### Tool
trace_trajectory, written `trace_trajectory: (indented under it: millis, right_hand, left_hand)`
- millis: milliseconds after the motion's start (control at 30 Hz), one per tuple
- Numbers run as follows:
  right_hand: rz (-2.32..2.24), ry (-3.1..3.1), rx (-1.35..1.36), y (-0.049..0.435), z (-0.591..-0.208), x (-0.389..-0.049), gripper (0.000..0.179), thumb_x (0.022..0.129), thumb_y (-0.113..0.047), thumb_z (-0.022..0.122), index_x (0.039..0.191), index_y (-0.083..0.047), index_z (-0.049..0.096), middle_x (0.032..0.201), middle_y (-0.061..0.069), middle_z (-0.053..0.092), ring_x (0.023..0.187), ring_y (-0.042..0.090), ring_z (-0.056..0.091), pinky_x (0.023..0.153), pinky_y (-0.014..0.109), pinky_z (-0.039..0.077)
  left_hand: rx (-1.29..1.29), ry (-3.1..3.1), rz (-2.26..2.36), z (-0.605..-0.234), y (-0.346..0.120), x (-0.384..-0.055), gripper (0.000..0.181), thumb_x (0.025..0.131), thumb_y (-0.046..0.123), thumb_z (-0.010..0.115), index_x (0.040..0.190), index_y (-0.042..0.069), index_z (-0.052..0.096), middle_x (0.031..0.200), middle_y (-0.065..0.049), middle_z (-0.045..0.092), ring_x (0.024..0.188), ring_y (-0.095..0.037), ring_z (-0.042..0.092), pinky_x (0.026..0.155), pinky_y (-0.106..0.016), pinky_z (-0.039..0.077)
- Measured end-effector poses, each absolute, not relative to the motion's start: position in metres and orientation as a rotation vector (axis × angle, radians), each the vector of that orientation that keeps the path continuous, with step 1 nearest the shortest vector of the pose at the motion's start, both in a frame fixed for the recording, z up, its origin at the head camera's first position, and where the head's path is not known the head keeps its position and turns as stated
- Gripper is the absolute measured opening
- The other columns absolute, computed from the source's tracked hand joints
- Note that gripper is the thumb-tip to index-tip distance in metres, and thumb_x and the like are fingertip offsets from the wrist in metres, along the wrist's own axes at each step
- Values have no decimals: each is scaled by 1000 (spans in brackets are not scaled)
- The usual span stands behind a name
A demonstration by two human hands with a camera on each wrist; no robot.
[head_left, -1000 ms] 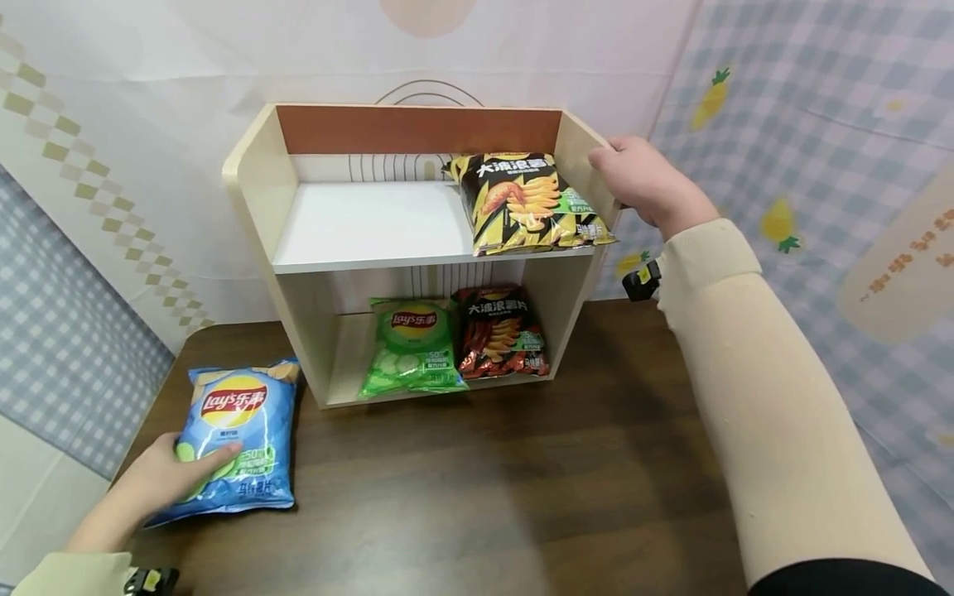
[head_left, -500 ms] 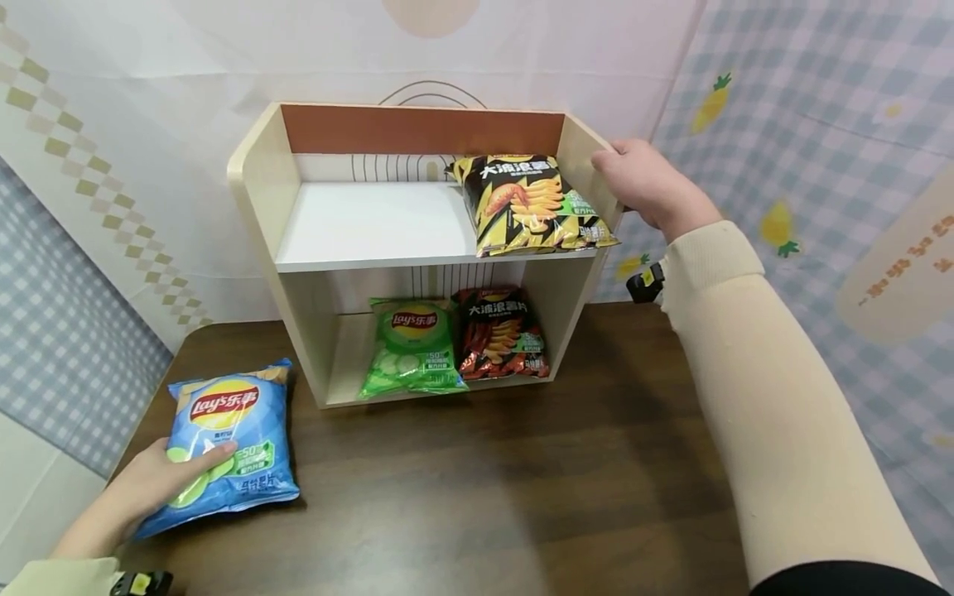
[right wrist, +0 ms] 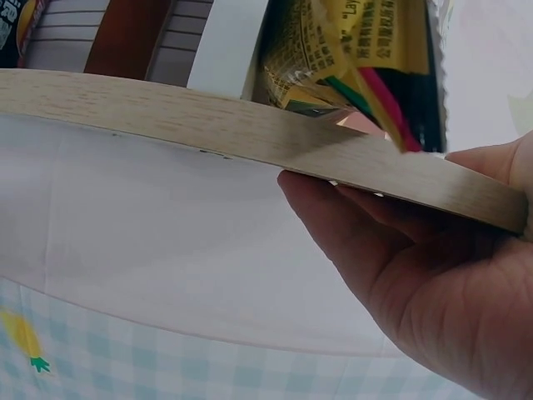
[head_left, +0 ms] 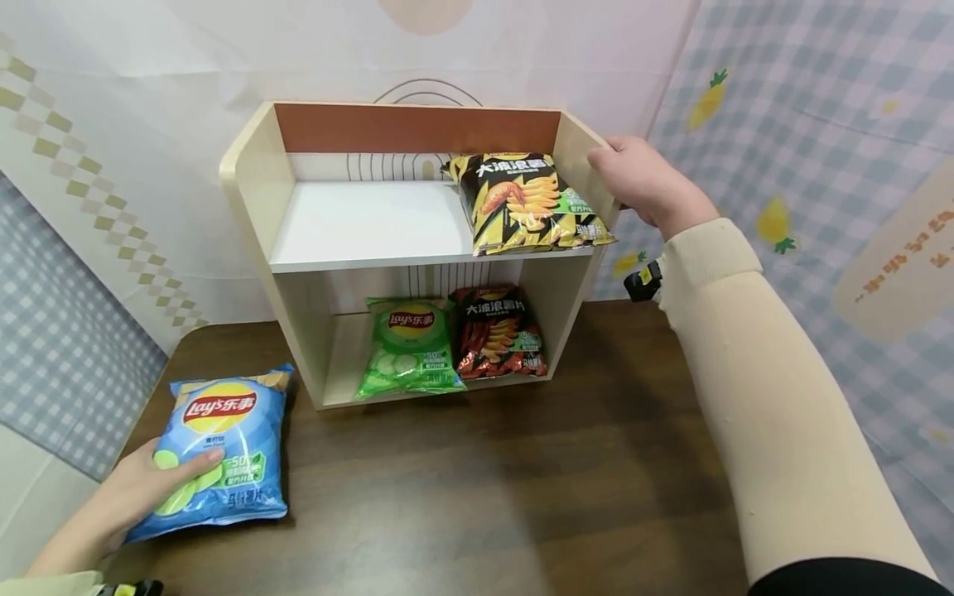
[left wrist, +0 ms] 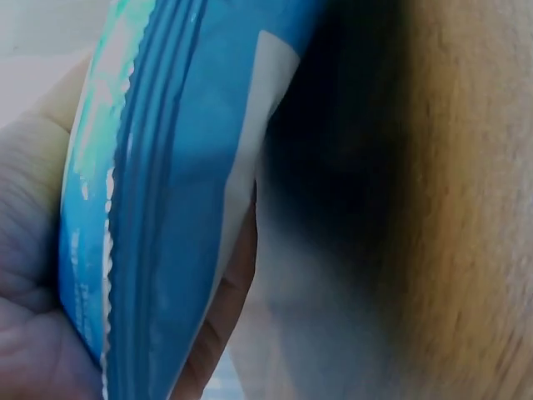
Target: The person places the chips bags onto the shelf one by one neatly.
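At the table's left side my left hand (head_left: 142,488) grips a blue bag of potato chips (head_left: 234,434) by its lower left edge, thumb across the front. In the left wrist view the blue chip bag (left wrist: 187,158) is between thumb and fingers, its crimped seam toward the camera. My right hand (head_left: 647,184) holds the right side panel of a two-tier wooden shelf (head_left: 365,219). The right wrist view has the right hand (right wrist: 433,267) around that panel (right wrist: 225,129). Beside it, a black-and-yellow chip bag (head_left: 522,203) lies on the upper tier.
On the lower tier a green chip bag (head_left: 408,356) and a dark red chip bag (head_left: 495,335) stand side by side. The shelf rests on a brown wooden table (head_left: 462,488). Patterned cloth (head_left: 790,108) hangs behind and at the sides.
My left hand and the blue chip bag have shifted slightly left and toward me, and the bag has turned a little. My right hand keeps its hold on the shelf.
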State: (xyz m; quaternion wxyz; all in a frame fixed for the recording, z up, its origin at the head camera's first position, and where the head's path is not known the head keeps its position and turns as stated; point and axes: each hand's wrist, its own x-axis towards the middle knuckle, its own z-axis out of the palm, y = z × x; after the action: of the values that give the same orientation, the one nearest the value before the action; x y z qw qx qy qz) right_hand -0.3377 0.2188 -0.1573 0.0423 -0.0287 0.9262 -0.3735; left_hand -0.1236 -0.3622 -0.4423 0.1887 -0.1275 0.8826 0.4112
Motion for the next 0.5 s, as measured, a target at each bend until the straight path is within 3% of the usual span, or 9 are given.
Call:
trace_trajectory:
  millis: [267,500]
  right_hand:
    - [-1131,2842,-108,220,-159,-340,60,101,-41,26,153,-10,26,132,13,41,102,24,48,83,36,47]
    - [-1149,2825,-114,222,-159,-341,61,101,-41,26,153,-10,25,135,14,40,104,25,48,83,37,47]
  left_hand:
    - [-177,2280,1435,-437,-367,-103,81,95,35,61,145,-7,12,101,-16,65,85,-31,66,71,-41,55]
    - [-29,1948,1580,-431,-378,-85,64,101,18,50,141,-6,8,103,-28,63,88,-47,64,74,-54,53]
